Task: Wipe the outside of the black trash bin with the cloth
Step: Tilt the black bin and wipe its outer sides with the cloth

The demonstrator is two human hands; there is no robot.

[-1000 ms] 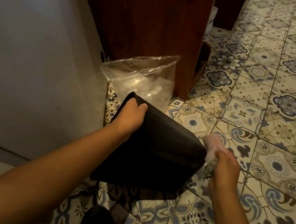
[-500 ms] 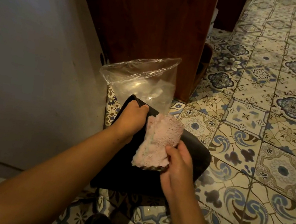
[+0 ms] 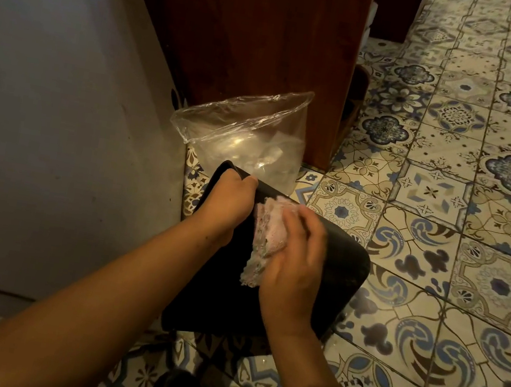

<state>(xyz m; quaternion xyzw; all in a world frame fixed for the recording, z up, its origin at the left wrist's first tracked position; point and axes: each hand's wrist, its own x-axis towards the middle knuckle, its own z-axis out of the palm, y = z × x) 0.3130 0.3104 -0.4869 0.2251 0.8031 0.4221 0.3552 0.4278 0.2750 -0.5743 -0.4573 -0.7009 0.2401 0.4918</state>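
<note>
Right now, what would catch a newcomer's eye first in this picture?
The tilted black bin at centre: the left hand grips its rim, and the right hand presses a pink cloth on its side. Behind it a clear bag stands by a wooden cabinet, on boldly patterned floor tiles.

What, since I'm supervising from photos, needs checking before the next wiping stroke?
1. The left hand grips the rim of the black trash bin: ok.
2. The cloth lies under the right hand, pressed against the bin's side: ok.
3. The bin is tipped so that a broad side faces up: ok.
4. The clear plastic bag stands beyond the rim, out of the cloth's path: ok.
5. Dirt left on the dark surface: cannot tell.
</note>
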